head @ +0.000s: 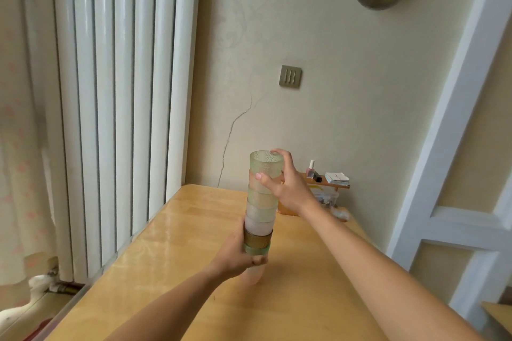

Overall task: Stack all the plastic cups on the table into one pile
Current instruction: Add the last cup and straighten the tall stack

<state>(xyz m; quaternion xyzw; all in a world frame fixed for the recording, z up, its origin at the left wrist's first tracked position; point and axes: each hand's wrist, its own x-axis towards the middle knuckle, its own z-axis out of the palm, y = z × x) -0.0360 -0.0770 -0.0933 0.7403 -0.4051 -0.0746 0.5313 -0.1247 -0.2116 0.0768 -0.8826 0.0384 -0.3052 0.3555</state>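
Note:
A tall pile of several nested plastic cups (260,210) stands upright on the wooden table (171,279). The cups are translucent green, pale pink and one amber band. My left hand (235,255) wraps around the pile's lower part, near the amber and green cups. My right hand (282,185) grips the top of the pile, fingers around the textured green top cup (266,163). The lowest pink cup (253,275) shows below my left hand and seems to touch the tabletop.
A small wooden shelf (329,183) with a bottle, cards and a clear box stands at the table's far edge by the wall. A white radiator (116,108) runs along the left. A white door frame (454,147) stands at the right.

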